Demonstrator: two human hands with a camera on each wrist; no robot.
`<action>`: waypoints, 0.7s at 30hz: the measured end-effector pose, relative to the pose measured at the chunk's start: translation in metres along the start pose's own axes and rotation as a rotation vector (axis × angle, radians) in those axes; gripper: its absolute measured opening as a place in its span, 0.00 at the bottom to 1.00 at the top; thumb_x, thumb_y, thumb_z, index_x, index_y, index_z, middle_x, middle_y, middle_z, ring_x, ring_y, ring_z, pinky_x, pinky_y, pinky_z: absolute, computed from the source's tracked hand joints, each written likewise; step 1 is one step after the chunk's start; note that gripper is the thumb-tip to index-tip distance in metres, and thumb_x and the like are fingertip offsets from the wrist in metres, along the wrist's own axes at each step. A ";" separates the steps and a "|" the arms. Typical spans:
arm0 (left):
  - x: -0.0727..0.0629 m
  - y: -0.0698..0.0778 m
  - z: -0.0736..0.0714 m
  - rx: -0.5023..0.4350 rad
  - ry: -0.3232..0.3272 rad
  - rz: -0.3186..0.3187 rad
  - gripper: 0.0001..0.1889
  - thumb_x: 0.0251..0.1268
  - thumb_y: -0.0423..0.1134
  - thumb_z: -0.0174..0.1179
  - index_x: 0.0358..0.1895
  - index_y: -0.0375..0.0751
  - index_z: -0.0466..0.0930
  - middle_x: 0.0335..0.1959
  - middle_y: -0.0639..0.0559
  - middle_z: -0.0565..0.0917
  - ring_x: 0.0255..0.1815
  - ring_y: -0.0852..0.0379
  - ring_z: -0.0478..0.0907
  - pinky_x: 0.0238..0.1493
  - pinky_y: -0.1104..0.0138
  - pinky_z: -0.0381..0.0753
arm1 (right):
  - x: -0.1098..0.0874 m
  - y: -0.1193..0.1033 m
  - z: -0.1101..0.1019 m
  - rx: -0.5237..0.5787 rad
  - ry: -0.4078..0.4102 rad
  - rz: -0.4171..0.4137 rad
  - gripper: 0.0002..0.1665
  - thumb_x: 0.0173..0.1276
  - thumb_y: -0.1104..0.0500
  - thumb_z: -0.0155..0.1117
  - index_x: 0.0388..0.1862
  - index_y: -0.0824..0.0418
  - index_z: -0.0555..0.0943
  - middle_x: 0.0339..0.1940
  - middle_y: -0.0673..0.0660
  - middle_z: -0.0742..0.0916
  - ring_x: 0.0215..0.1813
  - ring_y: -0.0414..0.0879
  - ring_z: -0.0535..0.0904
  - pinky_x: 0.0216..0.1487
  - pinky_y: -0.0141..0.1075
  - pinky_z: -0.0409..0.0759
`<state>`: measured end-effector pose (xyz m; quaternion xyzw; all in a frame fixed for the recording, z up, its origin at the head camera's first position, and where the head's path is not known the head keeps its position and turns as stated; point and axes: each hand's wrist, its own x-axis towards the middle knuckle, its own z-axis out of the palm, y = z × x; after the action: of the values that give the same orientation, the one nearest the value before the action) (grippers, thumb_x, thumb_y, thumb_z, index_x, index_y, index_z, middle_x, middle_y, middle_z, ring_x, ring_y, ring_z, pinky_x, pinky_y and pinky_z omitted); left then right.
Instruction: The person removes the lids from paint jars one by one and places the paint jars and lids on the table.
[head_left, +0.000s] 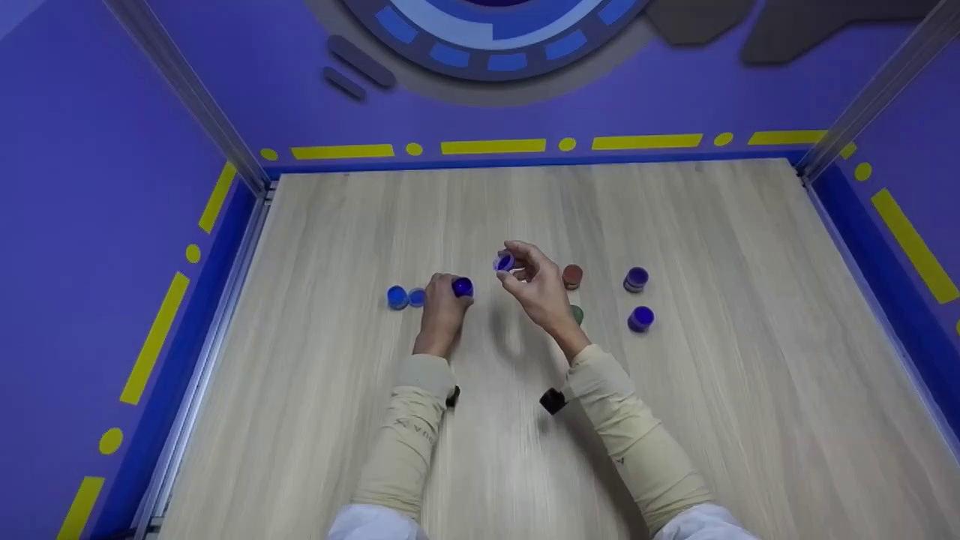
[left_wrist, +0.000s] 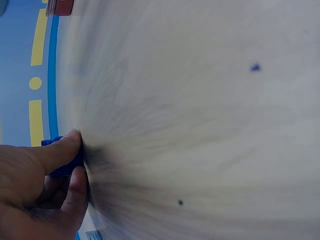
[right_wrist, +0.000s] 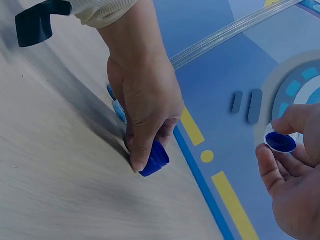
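My left hand [head_left: 444, 306] grips a small dark blue paint pot [head_left: 463, 287] low at the table, its open mouth facing up in the head view. In the right wrist view the pot [right_wrist: 156, 159] shows a threaded rim between thumb and fingers. My right hand [head_left: 536, 283] is raised to the right of it and pinches a lid [head_left: 504, 262] by its edge; the lid's inside [right_wrist: 281, 142] is stained dark blue. Left of my left hand stand an open lighter blue pot [head_left: 397, 298] and, beside it, its blue-stained lid [head_left: 416, 298].
Right of my right hand sits a brown pot [head_left: 572, 276]; a green pot [head_left: 577, 313] is partly hidden by the wrist. Further right stand two purple pots [head_left: 636, 279], one nearer me. Printed panels [head_left: 495, 120] wall the wooden table [head_left: 712, 420] at the back and sides.
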<state>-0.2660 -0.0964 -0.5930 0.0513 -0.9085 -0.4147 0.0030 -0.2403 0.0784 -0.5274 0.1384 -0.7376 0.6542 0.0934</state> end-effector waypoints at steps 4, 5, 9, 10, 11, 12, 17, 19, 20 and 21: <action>0.000 -0.001 -0.001 -0.010 -0.015 -0.006 0.18 0.61 0.27 0.71 0.53 0.27 0.80 0.51 0.36 0.81 0.57 0.40 0.79 0.63 0.52 0.76 | 0.001 0.016 0.001 -0.037 0.003 0.040 0.25 0.66 0.75 0.67 0.62 0.76 0.78 0.53 0.70 0.86 0.50 0.63 0.82 0.43 0.29 0.78; 0.001 -0.001 -0.001 -0.011 -0.016 -0.007 0.18 0.62 0.27 0.71 0.53 0.27 0.80 0.51 0.36 0.81 0.57 0.40 0.79 0.63 0.52 0.76 | 0.001 0.018 0.001 -0.047 0.004 0.053 0.24 0.66 0.74 0.68 0.62 0.75 0.78 0.52 0.69 0.86 0.49 0.61 0.83 0.43 0.29 0.78; 0.001 -0.002 -0.001 -0.013 -0.010 -0.002 0.18 0.61 0.27 0.72 0.53 0.27 0.80 0.51 0.36 0.81 0.57 0.40 0.79 0.64 0.52 0.75 | 0.003 0.030 0.005 -0.059 0.006 0.115 0.24 0.64 0.73 0.70 0.60 0.72 0.80 0.50 0.66 0.87 0.49 0.56 0.83 0.44 0.28 0.77; 0.001 -0.003 -0.002 -0.014 -0.008 0.002 0.18 0.61 0.27 0.72 0.53 0.27 0.80 0.51 0.36 0.81 0.57 0.40 0.79 0.64 0.52 0.75 | 0.003 0.033 0.007 -0.065 0.006 0.131 0.24 0.64 0.74 0.71 0.60 0.72 0.80 0.50 0.65 0.87 0.50 0.56 0.83 0.45 0.28 0.78; 0.000 -0.003 -0.002 -0.013 -0.004 0.007 0.18 0.61 0.27 0.72 0.53 0.26 0.80 0.51 0.36 0.81 0.57 0.40 0.79 0.64 0.52 0.75 | 0.004 0.036 0.009 -0.074 0.006 0.143 0.24 0.63 0.73 0.71 0.59 0.73 0.80 0.50 0.65 0.87 0.50 0.56 0.83 0.46 0.29 0.78; 0.000 -0.003 -0.002 -0.014 -0.001 0.012 0.17 0.61 0.27 0.72 0.52 0.26 0.80 0.51 0.36 0.81 0.57 0.40 0.79 0.63 0.52 0.75 | 0.004 0.039 0.011 -0.086 0.006 0.154 0.23 0.63 0.73 0.72 0.58 0.72 0.81 0.50 0.65 0.87 0.50 0.56 0.83 0.46 0.29 0.78; 0.000 -0.004 -0.002 -0.032 0.003 0.020 0.16 0.61 0.26 0.72 0.51 0.27 0.81 0.50 0.36 0.81 0.56 0.41 0.80 0.62 0.53 0.76 | 0.007 0.053 0.021 -0.167 0.005 0.184 0.22 0.61 0.73 0.74 0.55 0.72 0.82 0.49 0.64 0.86 0.48 0.56 0.83 0.50 0.38 0.81; 0.000 -0.003 -0.002 -0.040 0.001 0.016 0.16 0.61 0.26 0.72 0.51 0.27 0.81 0.50 0.37 0.81 0.56 0.42 0.80 0.62 0.54 0.76 | 0.008 0.058 0.025 -0.202 0.001 0.190 0.22 0.61 0.73 0.74 0.55 0.72 0.83 0.49 0.65 0.86 0.48 0.56 0.83 0.50 0.41 0.81; 0.000 -0.003 -0.002 -0.043 0.000 0.015 0.16 0.61 0.26 0.72 0.51 0.27 0.81 0.50 0.37 0.81 0.56 0.42 0.80 0.62 0.54 0.76 | 0.008 0.061 0.026 -0.218 -0.003 0.187 0.21 0.61 0.73 0.74 0.54 0.72 0.83 0.48 0.65 0.87 0.47 0.56 0.83 0.49 0.42 0.81; 0.000 -0.003 -0.002 -0.047 -0.003 0.014 0.16 0.61 0.26 0.71 0.52 0.27 0.81 0.51 0.37 0.81 0.56 0.42 0.80 0.62 0.54 0.76 | 0.008 0.064 0.027 -0.240 -0.007 0.182 0.21 0.60 0.74 0.73 0.54 0.72 0.83 0.48 0.65 0.87 0.46 0.56 0.83 0.49 0.42 0.81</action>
<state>-0.2656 -0.0993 -0.5938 0.0445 -0.8989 -0.4358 0.0058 -0.2679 0.0577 -0.5883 0.0609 -0.8204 0.5667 0.0469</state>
